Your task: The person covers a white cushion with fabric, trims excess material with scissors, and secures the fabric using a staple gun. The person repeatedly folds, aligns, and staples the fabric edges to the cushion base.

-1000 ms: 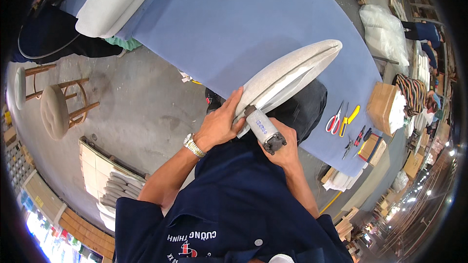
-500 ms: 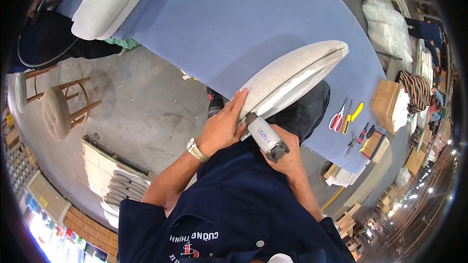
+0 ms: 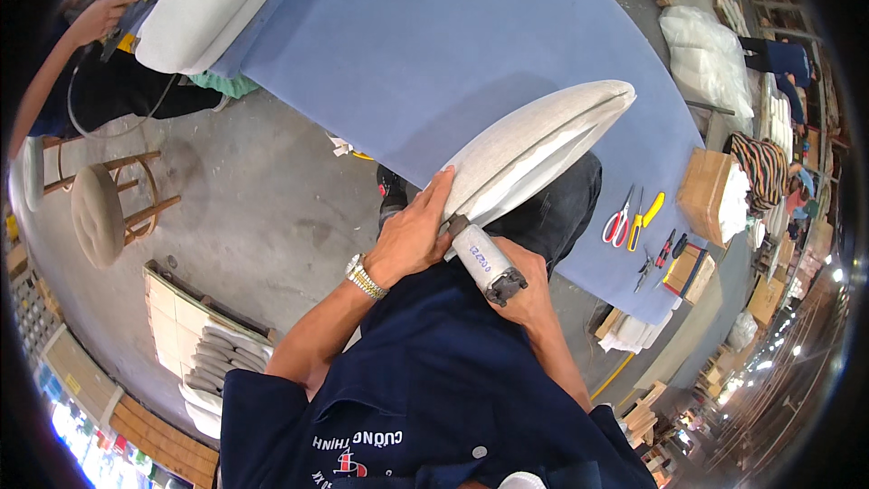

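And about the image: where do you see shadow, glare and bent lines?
Head view: soft shadow on the blue table beside the cushion; head view, lower left: a bright patch washed out by glare; head view, right: small glaring lights; head view, overall: the table's right edge bows, and the corners fall to black.

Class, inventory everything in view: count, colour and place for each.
Table: one, blue, top centre
Cushion: one, light grey, centre
Power tool: one, grey, at the cushion
Scissors: one, red and white, table's right
Small tools: several, mixed, beside scissors
Cardboard box: one, brown, table's edge
Long pad: one, pale grey, table's left
Wrapped bundle: one, white, upper right
Stools: two, grey seats, left
Cushion stack: one, grey, lower left
Co-workers: two or more, dark clothes, both edges
Watch: one, silver and gold, left wrist
Left hand: one, bare, on cushion
Right hand: one, bare, on power tool
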{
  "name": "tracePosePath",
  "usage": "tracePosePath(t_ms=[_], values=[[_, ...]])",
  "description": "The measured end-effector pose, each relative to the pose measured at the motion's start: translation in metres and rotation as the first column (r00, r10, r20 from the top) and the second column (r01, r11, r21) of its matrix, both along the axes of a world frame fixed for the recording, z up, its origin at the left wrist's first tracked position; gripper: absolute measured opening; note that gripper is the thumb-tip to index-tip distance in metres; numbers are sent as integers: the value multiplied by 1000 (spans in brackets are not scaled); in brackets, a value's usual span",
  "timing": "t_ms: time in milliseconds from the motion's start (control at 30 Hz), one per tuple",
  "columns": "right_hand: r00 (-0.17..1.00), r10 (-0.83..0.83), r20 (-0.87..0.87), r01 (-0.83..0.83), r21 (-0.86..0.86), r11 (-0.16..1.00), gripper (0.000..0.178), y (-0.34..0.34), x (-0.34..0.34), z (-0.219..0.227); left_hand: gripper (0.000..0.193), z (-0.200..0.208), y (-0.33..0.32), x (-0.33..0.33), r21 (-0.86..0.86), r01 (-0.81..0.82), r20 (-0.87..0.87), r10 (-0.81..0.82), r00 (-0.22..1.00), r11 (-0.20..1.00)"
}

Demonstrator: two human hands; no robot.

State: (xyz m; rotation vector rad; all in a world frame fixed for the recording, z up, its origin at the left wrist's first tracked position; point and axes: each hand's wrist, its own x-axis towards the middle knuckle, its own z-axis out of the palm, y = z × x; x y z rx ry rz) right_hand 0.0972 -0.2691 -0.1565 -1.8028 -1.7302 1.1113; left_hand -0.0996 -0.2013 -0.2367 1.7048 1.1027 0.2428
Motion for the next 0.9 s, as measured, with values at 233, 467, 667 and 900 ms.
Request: tracePosePath(t_ms=[233,467,667,900], values=[[1000,-19,16,21,-117,993,34,4,-4,4,113,-5,-15,4,124,-7,-13,8,1000,992],[1000,22,-5,-22,-54,998,42,-4,0,-5,113,-9,-7,-6,19,-6,25,6,1000,1000],[996,74,-55,-75,-10,997,45,-6,5,-9,116,-9,-12,-3,34,12,-5,-12,1000,999],[984,19,-177,-23,-19,1000,49,-4,11,-18,108,-7,-14,-5,17,3,5,-3,1000,1000]])
